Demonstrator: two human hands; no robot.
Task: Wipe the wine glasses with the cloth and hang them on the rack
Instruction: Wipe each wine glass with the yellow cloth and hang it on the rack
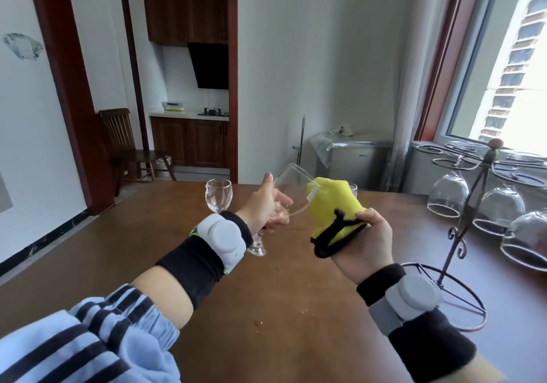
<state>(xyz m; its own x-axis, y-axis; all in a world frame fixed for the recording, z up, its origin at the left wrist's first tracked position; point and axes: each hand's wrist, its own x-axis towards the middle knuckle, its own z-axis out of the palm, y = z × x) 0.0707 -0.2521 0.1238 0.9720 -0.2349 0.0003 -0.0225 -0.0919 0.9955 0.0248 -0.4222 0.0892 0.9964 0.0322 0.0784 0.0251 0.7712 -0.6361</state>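
My left hand (263, 205) grips a clear wine glass (291, 187) by the bottom of its bowl, tilted with the rim up and to the right and the foot down near my wrist. My right hand (365, 242) holds a yellow cloth (333, 208) with black trim, pushed against the glass rim and partly into the bowl. A smaller wine glass (218, 194) stands upright on the wooden table (266, 294) behind my left hand. Another glass (353, 189) is mostly hidden behind the cloth. A dark metal rack (473, 193) at the right holds three glasses (448, 194) hanging upside down.
The rack's round wire base (461, 302) sits on the table close to my right wrist. Small crumbs or drops lie on the table in front of me. A window is behind the rack, a wooden chair (124, 143) stands far left by a doorway.
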